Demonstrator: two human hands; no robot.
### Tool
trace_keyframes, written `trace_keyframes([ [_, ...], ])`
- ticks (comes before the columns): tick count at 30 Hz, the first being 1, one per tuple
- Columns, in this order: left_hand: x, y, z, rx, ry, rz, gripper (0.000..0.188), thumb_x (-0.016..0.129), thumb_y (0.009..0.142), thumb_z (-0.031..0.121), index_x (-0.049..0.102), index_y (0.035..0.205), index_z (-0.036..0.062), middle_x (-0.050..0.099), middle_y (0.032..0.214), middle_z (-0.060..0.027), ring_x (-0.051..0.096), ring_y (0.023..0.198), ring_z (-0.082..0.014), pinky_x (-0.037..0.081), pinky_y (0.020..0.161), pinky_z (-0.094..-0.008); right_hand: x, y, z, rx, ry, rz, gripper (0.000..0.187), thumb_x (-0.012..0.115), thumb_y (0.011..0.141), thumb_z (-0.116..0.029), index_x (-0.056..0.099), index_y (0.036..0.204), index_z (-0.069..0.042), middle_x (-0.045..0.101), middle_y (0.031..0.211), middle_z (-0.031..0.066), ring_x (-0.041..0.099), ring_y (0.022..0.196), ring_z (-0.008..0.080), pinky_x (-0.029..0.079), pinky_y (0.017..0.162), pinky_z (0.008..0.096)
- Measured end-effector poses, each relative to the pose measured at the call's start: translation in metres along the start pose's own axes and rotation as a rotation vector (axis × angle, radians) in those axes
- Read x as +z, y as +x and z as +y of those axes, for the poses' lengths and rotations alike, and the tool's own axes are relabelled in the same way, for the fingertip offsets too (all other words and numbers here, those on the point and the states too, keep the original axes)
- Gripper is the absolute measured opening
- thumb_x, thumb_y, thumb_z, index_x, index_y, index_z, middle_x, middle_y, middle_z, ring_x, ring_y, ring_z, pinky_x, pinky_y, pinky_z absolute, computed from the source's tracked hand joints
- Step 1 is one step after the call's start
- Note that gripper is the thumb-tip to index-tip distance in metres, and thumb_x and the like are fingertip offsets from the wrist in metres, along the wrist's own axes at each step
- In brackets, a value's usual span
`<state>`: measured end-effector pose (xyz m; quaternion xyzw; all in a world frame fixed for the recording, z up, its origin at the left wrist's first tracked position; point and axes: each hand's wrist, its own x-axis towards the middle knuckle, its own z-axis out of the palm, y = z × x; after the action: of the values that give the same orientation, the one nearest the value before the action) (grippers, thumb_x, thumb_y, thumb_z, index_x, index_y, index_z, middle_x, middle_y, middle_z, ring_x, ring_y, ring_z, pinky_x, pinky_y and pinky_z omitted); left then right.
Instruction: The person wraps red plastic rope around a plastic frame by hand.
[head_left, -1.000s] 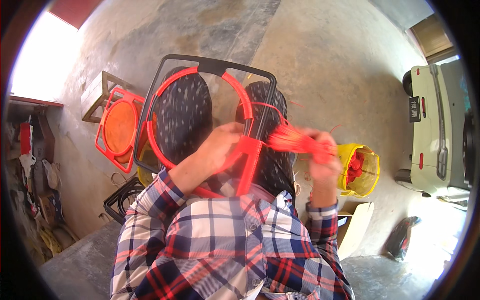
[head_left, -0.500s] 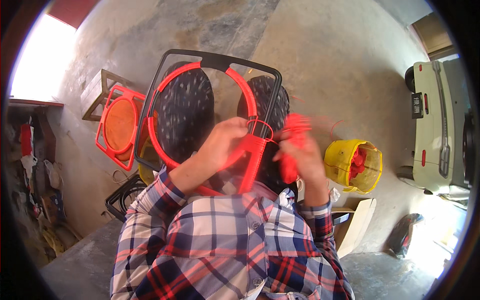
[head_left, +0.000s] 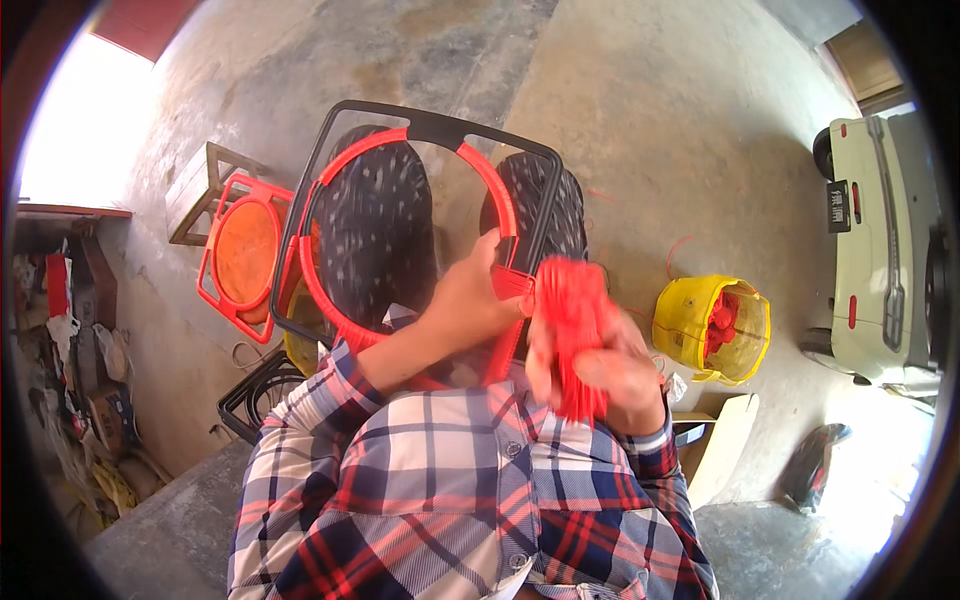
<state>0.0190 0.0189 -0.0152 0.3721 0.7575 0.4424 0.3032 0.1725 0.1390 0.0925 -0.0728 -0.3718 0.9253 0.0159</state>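
A black rounded frame (head_left: 335,170) rests over my thighs. Inside it is a ring (head_left: 327,316) mostly wrapped in red cord, with black gaps showing at the top and upper right. My left hand (head_left: 465,300) grips the frame where red cord wraps its right side, fingers partly hidden behind it. Close beside it, my right hand (head_left: 615,375) is closed round a thick bundle of red cord (head_left: 573,310), a little blurred by motion. The bundle covers part of the frame's lower right side.
A red frame with an orange round centre (head_left: 245,255) leans near a wooden stool (head_left: 190,205) on the left. A yellow bucket (head_left: 685,320) holding red material stands right, near an open cardboard box (head_left: 728,440). A pale vehicle (head_left: 868,270) is farther right.
My right hand has carried the cord bundle left and down, close against my left hand. The loose loop round the frame's right side no longer shows.
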Motion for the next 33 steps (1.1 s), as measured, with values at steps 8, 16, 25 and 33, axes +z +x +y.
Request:
trace_keyframes([
  [8,-0.005,0.007,0.008,-0.339,-0.746,-0.013,0.062,0.034,0.099,0.056,0.05,0.125,0.0019,0.064,0.087,-0.0096,0.059,0.066,-0.0152,0.047,0.057,-0.0281,-0.076,0.009,-0.008,-0.095,-1.463,0.233,0.03,0.071,0.068,-0.012,0.064,0.096,-0.003,0.058,0.081,0.0109,0.06,0.074,0.0314,0.046,0.066,0.0363],
  [16,-0.017,0.008,0.021,-0.566,-1.125,-0.129,0.051,0.038,0.1,0.051,0.055,0.113,0.0056,0.064,0.084,-0.0075,0.061,0.063,-0.0154,0.047,0.051,-0.0281,-0.087,0.048,0.035,-0.429,-1.009,0.417,0.035,0.068,0.077,-0.008,0.064,0.111,0.0,0.065,0.097,0.0157,0.066,0.085,0.0255,0.053,0.074,0.0325],
  [25,-0.005,-0.01,0.033,0.475,0.029,0.373,0.02,0.046,0.097,0.018,0.057,0.098,0.0021,0.06,0.097,-0.0142,0.058,0.081,-0.0238,0.047,0.071,-0.0324,-0.043,0.066,0.029,-0.593,-1.578,0.327,0.039,0.073,0.073,-0.004,0.065,0.111,-0.009,0.064,0.11,0.01,0.067,0.077,0.0223,0.053,0.065,0.0293],
  [33,-0.019,-0.01,0.016,0.298,-0.365,0.248,0.02,0.048,0.098,0.019,0.054,0.102,-0.0003,0.048,0.088,-0.0023,0.039,0.062,-0.0039,0.033,0.053,-0.0186,-0.085,0.021,0.006,-0.564,-0.178,0.551,0.035,0.063,0.087,-0.015,0.056,0.119,-0.004,0.063,0.111,0.0098,0.062,0.1,0.0238,0.051,0.085,0.0407],
])
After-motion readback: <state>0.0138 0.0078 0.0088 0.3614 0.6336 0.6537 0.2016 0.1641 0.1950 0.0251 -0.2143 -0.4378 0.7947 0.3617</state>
